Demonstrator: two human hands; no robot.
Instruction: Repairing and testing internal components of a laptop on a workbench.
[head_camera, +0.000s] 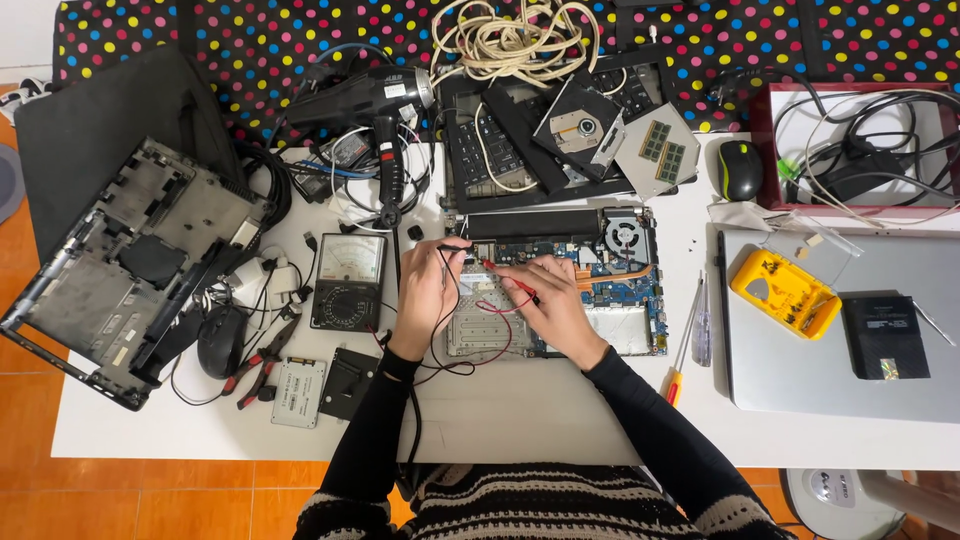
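An opened laptop base (630, 330) with its circuit board, fan (626, 235) and copper heat pipe exposed lies in the middle of the white table (520, 420). My left hand (425, 295) holds a black probe over the board's left part. My right hand (550, 300) holds a red probe (510, 283), tip pointing left at the board. Red and black leads (470, 355) loop from the probes under my wrists. An analogue multimeter (347, 281) sits just left of my left hand.
A stripped laptop shell (120, 270) lies far left, with a black mouse (221, 340), pliers (262, 362) and a drive (299, 392) nearby. A heat gun (365, 100), keyboards and optical drive sit behind. Right: screwdrivers (690, 345), closed silver laptop (820, 380), yellow parts box (785, 292), second mouse (740, 170).
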